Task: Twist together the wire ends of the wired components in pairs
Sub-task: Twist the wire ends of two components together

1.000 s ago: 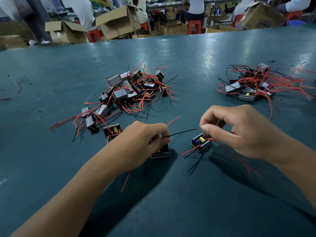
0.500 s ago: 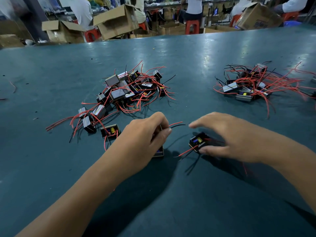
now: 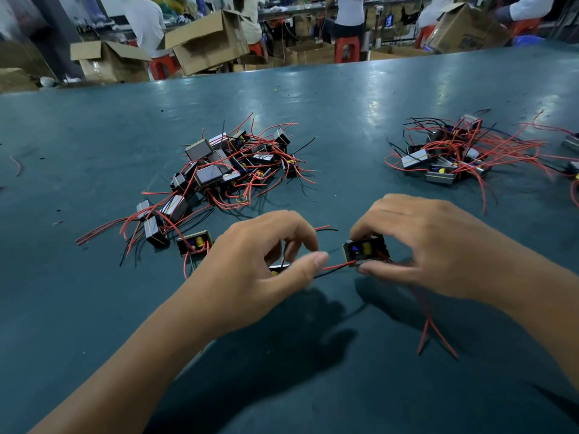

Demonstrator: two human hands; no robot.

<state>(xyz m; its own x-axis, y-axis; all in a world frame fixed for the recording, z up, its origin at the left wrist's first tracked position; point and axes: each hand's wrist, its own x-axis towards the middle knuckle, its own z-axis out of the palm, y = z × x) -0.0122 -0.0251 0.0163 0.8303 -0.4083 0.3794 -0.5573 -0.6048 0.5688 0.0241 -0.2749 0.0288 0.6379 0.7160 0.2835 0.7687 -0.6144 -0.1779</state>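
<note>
Two heaps of wired parts lie on the green table [image 3: 94, 308]. The larger heap [image 3: 219, 170], far left of the hands, looks loose, with wires splayed, so much seems left to do. The left hand [image 3: 250, 261] curls its thumb and fingers together over a small part [image 3: 279, 268] on the table, and probably pinches its wires, though the fingers hide them. Just right, the right hand [image 3: 423, 245] grips another small part [image 3: 365, 250] between thumb and fingers, red and black wires [image 3: 336, 267] running toward the left thumb. The far-right heap [image 3: 454, 155] may hold finished pairs. This pair is not yet twisted.
</note>
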